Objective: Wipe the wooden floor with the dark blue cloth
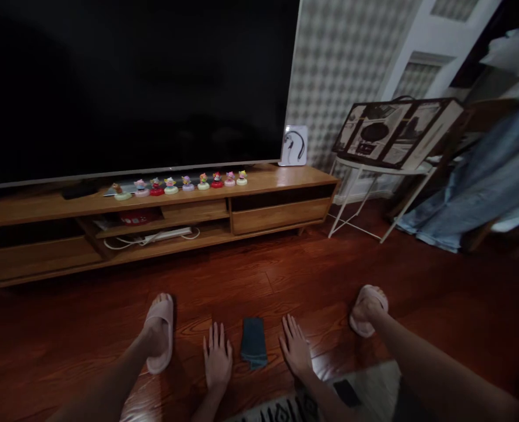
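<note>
A folded dark teal cloth lies on the reddish wooden floor between my two hands. To its left, my left hand rests palm down with the fingers stretched out, holding nothing. On the cloth's other side, my right hand is also flat on the floor, fingers extended and nothing in it. Neither hand touches the cloth; a strip of bare floor separates each from it. The cloth's lower edge is slightly uneven, with a corner poking out.
My slippered feet, left and right, flank the hands. A patterned rug with a dark flat object lies below. Ahead, a TV stand carries several small figurines. A suitcase-like box sits on a white-legged table.
</note>
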The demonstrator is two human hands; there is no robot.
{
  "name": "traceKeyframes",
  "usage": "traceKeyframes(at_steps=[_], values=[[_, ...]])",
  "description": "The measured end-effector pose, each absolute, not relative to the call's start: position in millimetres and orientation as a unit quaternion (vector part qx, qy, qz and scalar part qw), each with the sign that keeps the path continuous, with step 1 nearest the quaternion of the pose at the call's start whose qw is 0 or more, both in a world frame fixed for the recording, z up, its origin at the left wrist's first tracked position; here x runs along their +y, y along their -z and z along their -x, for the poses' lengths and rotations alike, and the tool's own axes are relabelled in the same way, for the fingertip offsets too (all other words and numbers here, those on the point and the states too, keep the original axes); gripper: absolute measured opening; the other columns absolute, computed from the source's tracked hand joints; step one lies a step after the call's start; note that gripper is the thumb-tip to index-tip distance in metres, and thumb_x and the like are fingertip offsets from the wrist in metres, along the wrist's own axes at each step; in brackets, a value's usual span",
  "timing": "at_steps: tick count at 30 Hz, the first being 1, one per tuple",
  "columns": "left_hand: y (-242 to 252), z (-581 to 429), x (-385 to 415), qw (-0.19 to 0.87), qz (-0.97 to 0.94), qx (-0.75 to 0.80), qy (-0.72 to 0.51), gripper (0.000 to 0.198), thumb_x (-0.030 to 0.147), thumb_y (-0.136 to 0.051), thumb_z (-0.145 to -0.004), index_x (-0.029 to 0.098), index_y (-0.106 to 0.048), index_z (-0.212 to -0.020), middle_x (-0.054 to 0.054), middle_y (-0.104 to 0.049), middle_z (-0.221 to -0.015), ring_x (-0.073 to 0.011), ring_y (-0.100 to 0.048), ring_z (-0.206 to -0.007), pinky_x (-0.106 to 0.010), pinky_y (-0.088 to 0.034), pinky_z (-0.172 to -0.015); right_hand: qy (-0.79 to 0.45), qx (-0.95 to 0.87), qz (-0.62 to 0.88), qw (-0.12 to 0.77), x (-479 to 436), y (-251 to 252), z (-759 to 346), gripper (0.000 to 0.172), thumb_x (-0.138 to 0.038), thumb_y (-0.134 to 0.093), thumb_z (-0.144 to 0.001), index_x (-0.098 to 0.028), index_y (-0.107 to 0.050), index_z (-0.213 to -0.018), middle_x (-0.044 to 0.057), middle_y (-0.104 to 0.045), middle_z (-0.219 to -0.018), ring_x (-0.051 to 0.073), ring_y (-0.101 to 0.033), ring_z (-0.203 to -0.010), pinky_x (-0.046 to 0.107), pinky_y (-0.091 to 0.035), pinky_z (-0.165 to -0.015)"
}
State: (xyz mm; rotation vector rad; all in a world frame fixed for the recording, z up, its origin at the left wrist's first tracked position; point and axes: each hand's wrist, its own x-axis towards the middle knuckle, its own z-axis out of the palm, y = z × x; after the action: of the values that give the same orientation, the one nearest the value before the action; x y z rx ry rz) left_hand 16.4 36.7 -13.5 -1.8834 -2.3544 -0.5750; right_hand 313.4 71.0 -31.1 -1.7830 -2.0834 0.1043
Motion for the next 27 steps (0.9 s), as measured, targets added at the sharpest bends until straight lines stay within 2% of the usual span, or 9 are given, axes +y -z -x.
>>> traceKeyframes(at_steps=[3, 8, 10, 12, 15, 17, 22, 27], values=[[11, -18, 40, 0.017, 0.608, -0.766, 0.207, 0.059, 0.030, -0.030, -0.097, 0.022, -0.035, -0.155, -0.008, -0.039, -0.162, -0.0238, -0.031, -0.152, -0.053, -0.023, -0.126, -0.025, -0.752, 0.628, 0.198, 71, 31, -308, 0.060, -0.040, -0.034, -0.101, -0.021, -0.033, -0.159, 0.006, -0.035, -0.163, 0.022, -0.028, -0.152, 0.045, -0.026, -0.124], [3, -54, 51, -0.012, 0.552, -0.797, 0.246, 0.062, 0.032, -0.027, -0.099, 0.017, -0.023, -0.159, -0.018, -0.039, -0.161, -0.0299, -0.028, -0.153, -0.063, -0.025, -0.123, -0.017, -0.753, 0.626, 0.202, 71, 25, -303, 0.060, -0.037, -0.035, -0.101, -0.019, -0.033, -0.159, 0.007, -0.037, -0.162, 0.021, -0.027, -0.152, 0.044, -0.023, -0.124], [3, -77, 48, -0.022, 0.624, -0.741, 0.247, 0.063, 0.033, -0.030, -0.099, 0.020, -0.019, -0.160, -0.016, -0.034, -0.164, -0.0279, -0.026, -0.154, -0.060, -0.027, -0.124, -0.017, -0.752, 0.628, 0.200, 71, 23, -303, 0.060, -0.035, -0.034, -0.101, -0.019, -0.034, -0.158, 0.008, -0.039, -0.161, 0.021, -0.028, -0.152, 0.044, -0.024, -0.124], [4, -97, 40, -0.032, 0.723, -0.655, 0.218, 0.064, 0.038, -0.036, -0.098, 0.026, -0.023, -0.159, -0.010, -0.032, -0.166, -0.0262, -0.026, -0.154, -0.057, -0.027, -0.125, -0.016, -0.749, 0.632, 0.199, 70, 20, -302, 0.059, -0.033, -0.034, -0.100, -0.018, -0.035, -0.157, 0.008, -0.041, -0.160, 0.021, -0.030, -0.151, 0.044, -0.024, -0.123], [2, -111, 28, -0.036, 0.786, -0.595, 0.165, 0.072, 0.053, -0.047, -0.093, 0.030, -0.027, -0.158, -0.009, -0.028, -0.167, -0.0299, -0.027, -0.154, -0.061, -0.027, -0.124, -0.008, -0.747, 0.634, 0.202, 70, 18, -299, 0.059, -0.030, -0.034, -0.100, -0.018, -0.036, -0.157, 0.009, -0.043, -0.159, 0.022, -0.032, -0.150, 0.045, -0.024, -0.123], [-3, -105, 28, -0.042, 0.798, -0.584, 0.144, 0.077, 0.057, -0.050, -0.091, 0.029, -0.026, -0.158, -0.011, -0.027, -0.167, -0.0308, -0.027, -0.154, -0.062, -0.029, -0.123, -0.002, -0.746, 0.633, 0.207, 70, 17, -298, 0.059, -0.029, -0.034, -0.099, -0.018, -0.036, -0.157, 0.010, -0.043, -0.159, 0.022, -0.032, -0.150, 0.045, -0.024, -0.122], [-27, -61, 53, -0.072, 0.816, -0.565, 0.097, 0.073, 0.048, -0.053, -0.090, 0.036, -0.027, -0.157, -0.005, -0.031, -0.166, -0.0255, -0.029, -0.153, -0.057, -0.023, -0.126, 0.005, -0.747, 0.628, 0.216, 69, 14, -298, 0.058, -0.028, -0.035, -0.099, -0.018, -0.039, -0.156, 0.010, -0.045, -0.157, 0.023, -0.035, -0.149, 0.045, -0.025, -0.122], [-42, -37, 70, -0.086, 0.708, -0.693, 0.099, 0.066, 0.039, -0.046, -0.092, 0.028, -0.034, -0.156, -0.008, -0.029, -0.167, -0.0275, -0.023, -0.155, -0.057, -0.019, -0.127, -0.001, -0.744, 0.636, 0.207, 69, 9, -296, 0.055, -0.026, -0.035, -0.099, -0.015, -0.045, -0.152, 0.011, -0.046, -0.157, 0.022, -0.035, -0.148, 0.043, -0.026, -0.121]])
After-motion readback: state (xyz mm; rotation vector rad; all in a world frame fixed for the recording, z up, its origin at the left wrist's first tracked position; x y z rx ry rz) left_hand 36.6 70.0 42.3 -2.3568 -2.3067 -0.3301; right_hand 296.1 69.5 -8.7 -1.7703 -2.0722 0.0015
